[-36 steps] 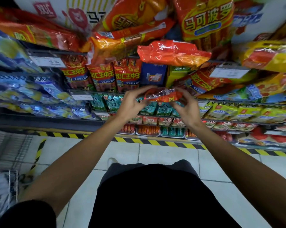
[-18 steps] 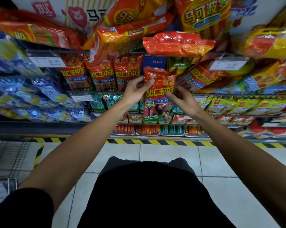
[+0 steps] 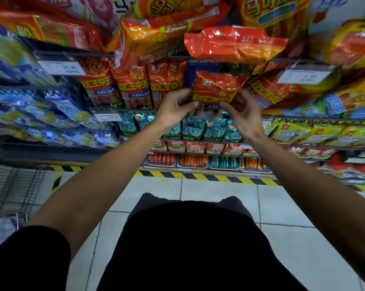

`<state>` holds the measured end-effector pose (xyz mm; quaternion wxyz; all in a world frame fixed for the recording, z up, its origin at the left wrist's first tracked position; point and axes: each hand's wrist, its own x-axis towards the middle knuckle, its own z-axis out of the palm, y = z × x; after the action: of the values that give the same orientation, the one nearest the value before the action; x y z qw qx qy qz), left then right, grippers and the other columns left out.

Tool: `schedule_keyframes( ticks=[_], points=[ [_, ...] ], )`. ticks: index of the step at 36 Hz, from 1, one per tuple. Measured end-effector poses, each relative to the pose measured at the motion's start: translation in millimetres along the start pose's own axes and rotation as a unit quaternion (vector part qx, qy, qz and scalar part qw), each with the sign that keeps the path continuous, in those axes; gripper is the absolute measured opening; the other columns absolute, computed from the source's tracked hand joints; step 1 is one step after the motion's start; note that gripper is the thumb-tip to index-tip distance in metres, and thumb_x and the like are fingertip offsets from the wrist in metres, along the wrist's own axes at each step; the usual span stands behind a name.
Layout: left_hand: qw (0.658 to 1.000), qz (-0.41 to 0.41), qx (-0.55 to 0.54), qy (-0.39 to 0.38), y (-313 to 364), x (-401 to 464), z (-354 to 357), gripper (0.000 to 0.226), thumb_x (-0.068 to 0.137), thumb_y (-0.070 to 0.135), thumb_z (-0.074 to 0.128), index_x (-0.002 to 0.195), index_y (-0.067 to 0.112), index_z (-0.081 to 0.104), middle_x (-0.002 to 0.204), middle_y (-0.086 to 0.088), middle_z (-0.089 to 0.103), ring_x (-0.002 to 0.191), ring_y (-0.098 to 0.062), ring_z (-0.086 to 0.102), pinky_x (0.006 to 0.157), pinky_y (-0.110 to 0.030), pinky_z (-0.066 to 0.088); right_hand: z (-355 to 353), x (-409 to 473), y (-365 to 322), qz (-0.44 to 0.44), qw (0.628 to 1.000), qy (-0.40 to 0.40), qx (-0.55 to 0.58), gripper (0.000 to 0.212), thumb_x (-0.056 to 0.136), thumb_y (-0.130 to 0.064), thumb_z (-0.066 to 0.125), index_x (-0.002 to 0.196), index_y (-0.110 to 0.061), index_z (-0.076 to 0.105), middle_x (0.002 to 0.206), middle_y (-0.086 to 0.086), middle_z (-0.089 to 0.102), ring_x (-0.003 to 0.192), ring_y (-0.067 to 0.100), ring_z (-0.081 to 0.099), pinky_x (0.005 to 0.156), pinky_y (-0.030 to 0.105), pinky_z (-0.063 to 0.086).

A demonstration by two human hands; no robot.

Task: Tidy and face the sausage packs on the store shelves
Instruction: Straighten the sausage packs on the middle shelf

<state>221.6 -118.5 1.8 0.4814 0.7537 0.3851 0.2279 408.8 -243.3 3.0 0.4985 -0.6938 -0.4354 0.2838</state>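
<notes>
A red sausage pack [image 3: 216, 87] with yellow lettering stands upright, face toward me, in front of the second shelf. My left hand [image 3: 175, 107] pinches its lower left edge. My right hand [image 3: 243, 113] grips its lower right edge with curled fingers. Its lower part is hidden behind my hands. Three matching red packs [image 3: 131, 85] stand in a row just left of it on the same shelf. A gap with a blue pack [image 3: 191, 70] lies behind the held pack.
An orange-red pack [image 3: 234, 44] overhangs the upper shelf directly above my hands. Blue packs [image 3: 51, 101] fill the left shelves, teal packs [image 3: 194, 129] the shelf below, yellow-green packs [image 3: 316, 133] to the right. A wire basket [image 3: 11, 185] stands at the lower left.
The pack was lying flat and low between my hands, then turned upright. It has now risen up to the second shelf, level with the row of matching packs.
</notes>
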Motion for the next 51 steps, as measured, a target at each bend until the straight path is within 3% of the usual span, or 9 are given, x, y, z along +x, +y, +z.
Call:
schedule_keyframes(
  ticks=[5,18,23,26,29,38,45,48,51],
  points=[
    [0.998,0.019,-0.041,0.046,2,2,1,0.03,0.095,0.0,0.071,0.121,-0.013,0.066,0.127,-0.022,0.07,0.123,-0.03,0.066,0.114,-0.045,0.047,8,4,-12,-0.044,0.998,0.036,0.003,0.041,0.097,-0.01,0.07,0.134,-0.001,0.054,0.125,0.004,0.068,0.12,0.006,0.064,0.107,0.025,0.049],
    [0.999,-0.043,0.014,-0.005,-22,20,7,0.036,0.108,0.007,0.053,0.142,-0.003,0.055,0.144,-0.017,0.06,0.135,-0.026,0.055,0.1,-0.006,0.044,22,32,17,0.001,0.997,-0.043,-0.064,0.039,0.106,-0.018,0.056,0.141,-0.001,0.053,0.138,0.013,0.063,0.13,0.028,0.058,0.109,0.044,0.045],
    [0.994,-0.106,0.037,0.013,-23,33,15,0.048,0.112,0.024,0.046,0.153,-0.001,0.042,0.155,-0.016,0.05,0.143,-0.027,0.047,0.107,-0.022,0.038,28,53,24,0.008,0.992,-0.077,-0.101,0.039,0.113,-0.027,0.039,0.131,0.004,0.053,0.108,0.029,0.063,0.09,0.041,0.061,0.076,0.052,0.04],
    [0.992,-0.093,0.081,0.024,-26,42,19,0.035,0.113,0.026,0.043,0.112,0.0,0.065,0.103,-0.018,0.068,0.098,-0.029,0.063,0.084,-0.037,0.044,32,64,26,0.017,0.99,-0.058,-0.124,0.043,0.113,-0.032,0.036,0.125,0.005,0.054,0.091,0.023,0.06,0.073,0.028,0.054,0.067,0.043,0.032],
    [0.987,-0.091,0.124,0.042,-34,47,22,0.048,0.112,0.028,0.044,0.065,0.017,0.041,0.06,-0.002,0.036,0.055,-0.016,0.036,0.062,-0.036,0.022,38,70,32,0.014,0.99,-0.037,-0.136,0.036,0.113,-0.032,0.037,0.106,-0.003,0.056,0.071,-0.001,0.046,0.062,0.011,0.042,0.062,0.034,0.018],
    [0.98,-0.058,0.166,0.094,-47,37,23,0.051,0.111,0.039,0.047,0.064,0.024,0.035,0.056,0.0,0.03,0.049,-0.016,0.028,0.054,-0.036,0.015,48,66,40,-0.006,0.991,-0.01,-0.132,0.041,0.113,-0.031,0.039,0.072,-0.027,0.035,0.066,-0.004,0.037,0.058,0.009,0.037,0.061,0.031,0.018],
    [0.96,-0.023,0.238,0.142,-51,25,22,0.045,0.111,0.033,0.049,0.069,0.018,0.051,0.055,0.0,0.038,0.049,-0.014,0.035,0.055,-0.038,0.021,52,73,40,0.022,0.987,-0.039,-0.152,0.041,0.113,-0.033,0.036,0.081,-0.009,0.046,0.064,0.003,0.038,0.058,0.015,0.04,0.064,0.033,0.022],
    [0.955,0.042,0.231,0.182,-60,4,16,0.027,0.11,0.024,0.053,0.118,0.009,0.074,0.088,-0.008,0.073,0.069,-0.016,0.063,0.066,-0.034,0.051,49,71,39,0.009,0.99,-0.041,-0.133,0.037,0.113,-0.03,0.037,0.086,-0.007,0.046,0.064,0.005,0.039,0.06,0.025,0.042,0.062,0.034,0.019],
    [0.93,0.177,0.283,0.15,-71,-3,4,0.039,0.108,0.015,0.055,0.146,0.008,0.058,0.15,-0.012,0.056,0.14,-0.028,0.051,0.117,-0.038,0.042,55,72,39,0.014,0.99,-0.033,-0.14,0.039,0.113,-0.032,0.036,0.089,-0.004,0.05,0.07,0.012,0.048,0.07,0.034,0.05,0.067,0.035,0.027]
  ],
)
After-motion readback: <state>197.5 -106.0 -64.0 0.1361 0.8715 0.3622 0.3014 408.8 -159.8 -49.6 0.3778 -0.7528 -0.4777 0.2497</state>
